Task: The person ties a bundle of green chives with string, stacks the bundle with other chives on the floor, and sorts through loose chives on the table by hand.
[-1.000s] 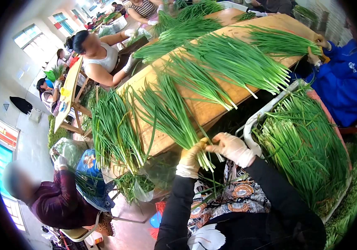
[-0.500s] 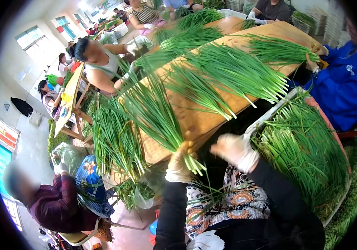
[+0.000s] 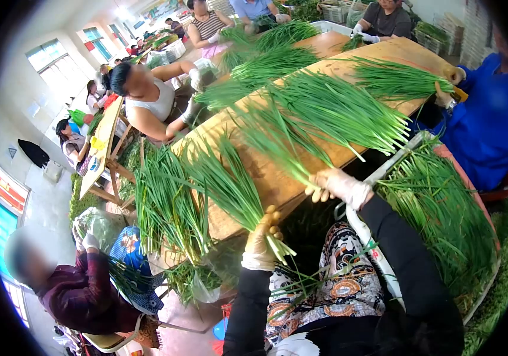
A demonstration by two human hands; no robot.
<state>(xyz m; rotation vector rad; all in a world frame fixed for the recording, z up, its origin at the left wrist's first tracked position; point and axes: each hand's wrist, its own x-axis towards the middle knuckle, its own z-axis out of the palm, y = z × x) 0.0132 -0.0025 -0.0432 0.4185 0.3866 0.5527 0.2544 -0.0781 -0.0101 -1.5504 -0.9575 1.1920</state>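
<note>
My gloved left hand (image 3: 261, 235) is closed around the pale stalk ends of a bunch of garlic chives (image 3: 233, 190). The green leaves of that bunch fan out over the wooden table (image 3: 349, 159). At the table's near edge my gloved right hand (image 3: 342, 186) has its fingers on the stalk ends of a smaller chive bunch (image 3: 275, 148), which is smeared by motion. A large pile of chives (image 3: 343, 110) lies just beyond it. Left of my left hand, more chives (image 3: 168, 199) hang over the table's corner.
A white-rimmed crate (image 3: 378, 255) full of chives (image 3: 438, 219) stands by my right arm. A person in blue sleeves (image 3: 473, 118) sits at the right, holding chives (image 3: 402, 80). A person in a white top (image 3: 156, 104) works across the table; another in maroon (image 3: 88, 291) sits at the left.
My right hand has moved up and left from beside the crate to the small bunch at the table edge, which has shifted left. My left hand still grips its bunch, now slightly lower.
</note>
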